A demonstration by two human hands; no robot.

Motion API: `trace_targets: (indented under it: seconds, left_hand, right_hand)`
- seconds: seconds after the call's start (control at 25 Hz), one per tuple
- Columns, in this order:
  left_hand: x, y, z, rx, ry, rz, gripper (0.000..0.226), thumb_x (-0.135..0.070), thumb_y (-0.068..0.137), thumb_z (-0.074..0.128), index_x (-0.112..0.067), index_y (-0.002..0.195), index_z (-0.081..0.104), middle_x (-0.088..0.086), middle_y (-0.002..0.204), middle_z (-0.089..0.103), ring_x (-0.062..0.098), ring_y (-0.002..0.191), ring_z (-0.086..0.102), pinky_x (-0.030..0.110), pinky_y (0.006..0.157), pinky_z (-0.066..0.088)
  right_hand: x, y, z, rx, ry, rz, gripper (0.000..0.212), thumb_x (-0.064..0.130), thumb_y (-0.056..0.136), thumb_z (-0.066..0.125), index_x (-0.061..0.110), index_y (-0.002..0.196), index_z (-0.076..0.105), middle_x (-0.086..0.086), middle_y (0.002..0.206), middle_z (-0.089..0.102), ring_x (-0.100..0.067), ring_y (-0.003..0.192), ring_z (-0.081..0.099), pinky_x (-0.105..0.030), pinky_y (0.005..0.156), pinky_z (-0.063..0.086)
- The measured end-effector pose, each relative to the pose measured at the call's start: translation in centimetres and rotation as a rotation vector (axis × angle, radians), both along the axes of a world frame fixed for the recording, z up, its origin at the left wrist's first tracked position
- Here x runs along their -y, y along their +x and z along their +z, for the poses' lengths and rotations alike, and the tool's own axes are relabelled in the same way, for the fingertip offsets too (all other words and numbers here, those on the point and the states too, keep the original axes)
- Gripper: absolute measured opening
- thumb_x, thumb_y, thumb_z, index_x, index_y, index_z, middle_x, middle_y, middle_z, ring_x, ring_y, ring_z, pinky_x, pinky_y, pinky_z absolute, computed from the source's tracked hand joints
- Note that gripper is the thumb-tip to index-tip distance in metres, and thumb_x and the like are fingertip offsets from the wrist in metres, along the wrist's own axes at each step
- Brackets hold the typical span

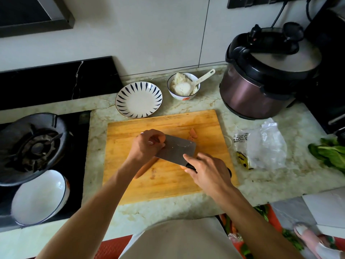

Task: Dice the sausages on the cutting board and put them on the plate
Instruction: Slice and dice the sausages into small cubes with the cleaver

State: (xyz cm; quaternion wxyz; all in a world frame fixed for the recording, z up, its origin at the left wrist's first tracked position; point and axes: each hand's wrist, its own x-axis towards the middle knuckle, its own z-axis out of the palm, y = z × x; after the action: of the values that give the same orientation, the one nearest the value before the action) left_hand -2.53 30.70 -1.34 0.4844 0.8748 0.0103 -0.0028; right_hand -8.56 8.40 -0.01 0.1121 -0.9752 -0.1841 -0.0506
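On the wooden cutting board (168, 186), my left hand (147, 144) pins down a pink sausage (162, 138), of which only an end shows under the fingers. My right hand (207, 171) grips the black handle of a steel cleaver (177, 149), whose blade stands against the left fingers over that sausage. Cut sausage pieces (192, 135) lie beyond the blade. A second whole sausage (146, 168) lies below my left wrist. The white plate (138, 99) with dark blue rim strokes stands behind the board with nothing on it.
A bowl of rice (183, 86) with a white spoon stands beside the plate. To the right are a pressure cooker (261, 79), a clear plastic bag (261, 146) and green leaves (330, 154). Left of the board are a gas burner (35, 146) and a white bowl (40, 198).
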Motion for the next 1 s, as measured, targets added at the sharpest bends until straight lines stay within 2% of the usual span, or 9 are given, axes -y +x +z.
trace_targets:
  seconds: [0.12,0.2,0.36,0.48,0.52,0.64,0.76,0.84,1.0]
  left_hand:
    - [0.1,-0.4,0.8,-0.239,-0.638,0.317,0.021,0.002,0.084,0.069,-0.009,0.101,0.068,0.004,0.088,0.068,0.016,0.080,0.066,0.024,0.072,0.056]
    - [-0.2,-0.7,0.9,-0.305,-0.735,0.368,0.021,0.000,0.087,0.067,-0.005,0.107,0.066,0.006,0.092,0.069,0.016,0.082,0.068,0.025,0.074,0.057]
    - [0.7,-0.3,-0.2,-0.447,-0.554,0.277,0.018,0.008,0.083,0.067,-0.008,0.091,0.069,0.009,0.084,0.069,0.022,0.076,0.062,0.032,0.074,0.057]
    - [3.6,1.3,-0.7,-0.382,-0.280,0.095,0.023,0.000,0.070,0.074,-0.023,0.074,0.071,0.005,0.074,0.070,0.022,0.069,0.061,0.045,0.075,0.055]
    - [5.0,1.9,-0.7,-0.331,-0.208,0.032,0.023,-0.003,0.067,0.073,-0.025,0.073,0.070,0.004,0.075,0.070,0.020,0.071,0.061,0.045,0.075,0.055]
    - [9.3,3.2,-0.5,-0.174,0.111,-0.177,0.016,-0.006,0.074,0.070,-0.019,0.083,0.072,-0.002,0.085,0.070,0.014,0.079,0.062,0.026,0.073,0.047]
    - [11.4,3.5,-1.5,-0.146,0.455,-0.366,0.022,-0.008,0.080,0.063,-0.014,0.101,0.070,0.005,0.100,0.068,0.024,0.092,0.063,0.028,0.074,0.045]
    - [11.1,3.3,-2.4,-0.143,0.479,-0.378,0.028,-0.004,0.079,0.060,-0.014,0.104,0.069,0.007,0.104,0.066,0.027,0.096,0.062,0.029,0.076,0.047]
    - [9.4,2.3,-2.1,-0.073,0.266,-0.219,0.037,0.000,0.078,0.061,-0.017,0.109,0.072,0.002,0.114,0.068,0.019,0.101,0.063,0.025,0.085,0.050]
  right_hand:
    - [0.3,0.3,0.6,-0.086,0.054,-0.102,0.048,0.041,0.082,0.074,0.033,0.128,0.062,-0.001,0.102,0.070,-0.022,0.087,0.069,-0.032,0.060,0.051]
    - [1.0,0.6,0.9,-0.154,0.118,-0.210,0.048,0.043,0.087,0.068,0.035,0.134,0.057,-0.002,0.106,0.069,-0.023,0.091,0.067,-0.032,0.064,0.048]
    - [2.7,1.7,1.0,-0.208,0.282,-0.432,0.048,0.046,0.086,0.069,0.035,0.132,0.059,-0.003,0.110,0.071,-0.025,0.097,0.066,-0.033,0.070,0.049]
    - [4.1,2.2,1.1,-0.232,0.391,-0.547,0.047,0.047,0.084,0.070,0.034,0.129,0.061,-0.002,0.118,0.070,-0.027,0.107,0.065,-0.036,0.079,0.052]
    - [4.5,2.1,1.1,-0.231,0.419,-0.573,0.047,0.047,0.084,0.070,0.034,0.128,0.062,-0.002,0.119,0.070,-0.026,0.109,0.064,-0.037,0.081,0.052]
    - [5.5,1.8,0.8,-0.248,0.492,-0.638,0.046,0.048,0.084,0.070,0.033,0.126,0.063,0.001,0.119,0.070,-0.022,0.110,0.064,-0.034,0.086,0.053]
    - [6.2,1.5,0.6,-0.274,0.527,-0.670,0.047,0.049,0.084,0.069,0.033,0.128,0.063,0.003,0.122,0.069,-0.019,0.111,0.064,-0.036,0.091,0.053]
    - [6.5,1.3,0.4,-0.282,0.536,-0.670,0.048,0.050,0.083,0.069,0.032,0.128,0.063,0.003,0.123,0.069,-0.019,0.112,0.064,-0.036,0.092,0.053]
    - [6.6,1.2,-0.1,-0.303,0.623,-0.640,0.048,0.048,0.083,0.070,0.030,0.127,0.064,0.004,0.120,0.070,-0.014,0.108,0.065,-0.037,0.092,0.054]
